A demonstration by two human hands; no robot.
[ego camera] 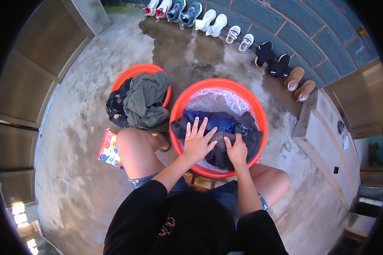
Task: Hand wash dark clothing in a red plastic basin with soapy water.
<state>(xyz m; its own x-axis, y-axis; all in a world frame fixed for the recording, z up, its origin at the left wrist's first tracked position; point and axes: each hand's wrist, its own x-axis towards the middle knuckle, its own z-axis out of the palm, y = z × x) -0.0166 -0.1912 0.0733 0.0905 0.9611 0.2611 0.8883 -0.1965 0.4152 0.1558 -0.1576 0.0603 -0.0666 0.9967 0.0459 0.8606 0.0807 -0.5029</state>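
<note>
A red plastic basin (218, 83) of sudsy water stands between my knees. Soaking in it is a dark garment (255, 138), bunched up, with a shiny navy blue part (217, 121) along its upper side. My left hand (197, 140) lies palm down on the cloth, fingers spread and holding nothing. To its right, my right hand (237, 149) grips a fold of the dark garment, thumb and forefinger pointing away from me. The cloth hides part of the right fingers. White foam (234, 97) rings the water at the far side.
A smaller red basin (143, 67) at left is heaped with a grey-green garment (146, 95) and dark clothes. A detergent bag (110, 149) lies by my left knee. Several pairs of shoes (207, 22) line the tiled wall (306, 25). Wet patches mark the concrete floor (73, 143).
</note>
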